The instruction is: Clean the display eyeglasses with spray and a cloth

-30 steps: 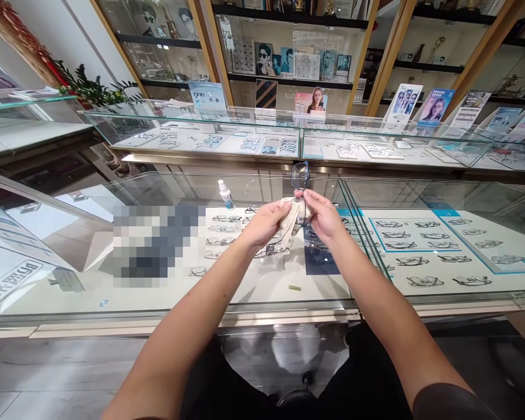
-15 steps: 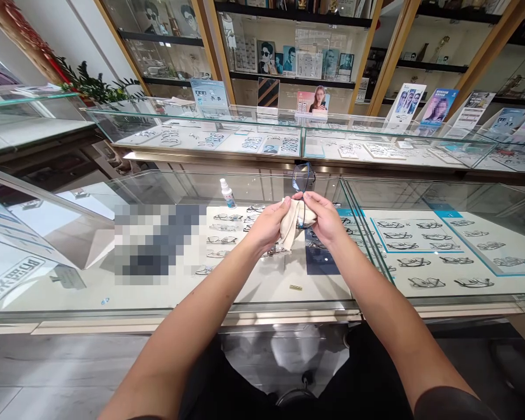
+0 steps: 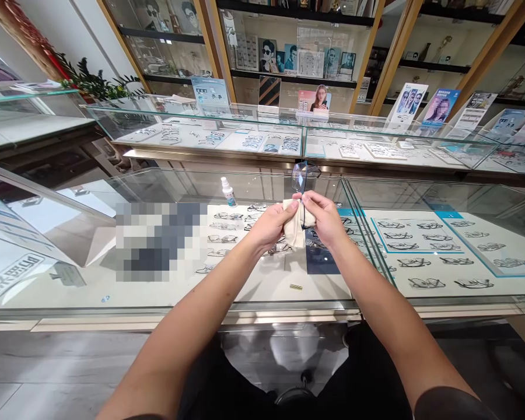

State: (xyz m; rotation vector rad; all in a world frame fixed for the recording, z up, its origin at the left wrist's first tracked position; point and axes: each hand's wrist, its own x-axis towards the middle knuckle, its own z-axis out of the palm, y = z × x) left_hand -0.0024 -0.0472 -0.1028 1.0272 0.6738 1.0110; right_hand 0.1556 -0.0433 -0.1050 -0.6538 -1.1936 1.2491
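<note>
Both my hands meet above the glass display counter [image 3: 262,303]. My left hand [image 3: 269,224] is closed on a cream cleaning cloth [image 3: 295,230], which hangs down between the two hands. My right hand [image 3: 326,219] pinches a pair of glasses [image 3: 304,178] through the cloth. One clear lens with a dark rim sticks up above my fingers; the other lens is wrapped in the cloth and hidden.
A small white spray bottle [image 3: 228,192] stands on the counter to the left of my hands. A small brass piece [image 3: 294,286] lies on the glass nearer me. Rows of eyeglass frames [image 3: 424,248] fill the case below. A second display counter [image 3: 301,143] and shelves stand behind.
My hands have stayed together and shifted slightly upward with the cloth. The exposed lens has turned a little, and the cloth has been bunched more tightly over the hidden lens.
</note>
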